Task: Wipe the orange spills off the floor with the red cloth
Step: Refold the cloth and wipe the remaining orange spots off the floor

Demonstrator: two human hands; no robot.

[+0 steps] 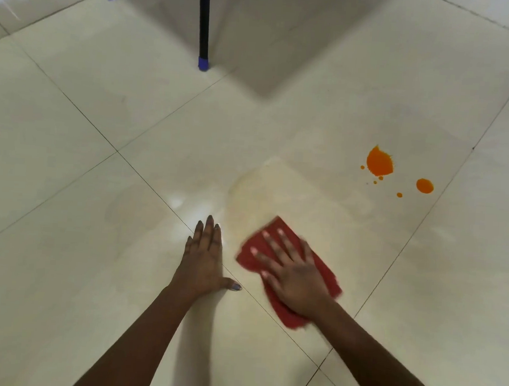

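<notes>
I have my right hand (294, 274) spread flat, fingers splayed, pressing down on the thin red square of cloth (325, 276) that lies crumpled on the glossy cream floor tiles (69, 149). The hand is not gripping anything; the palm simply pins the cloth, which sticks out ahead of the fingertips, to the outer side of the hand and back under the wrist. My left hand (205, 258) is also open and flat, resting bare on the tile just beside the cloth, apart from it, and I judge it is propping me up.

The cloth looks soft, light and limp, so I expect it to bunch and slide under the palm rather than keep its shape. Even pressure through the whole flat hand should serve better than pinching a corner. The wet, shiny tile will probably let it glide easily.

Just ahead of the right fingertips is a faint yellowish smear (277, 191), which I take for partly wiped residue. Farther ahead and off to the outer side, well apart from the cloth, sit the bright orange liquid spills (380, 161): one large blot, a smaller round one (425, 185) and a scatter of tiny droplets. Those remain untouched, so I think the job is perhaps half done.
</notes>
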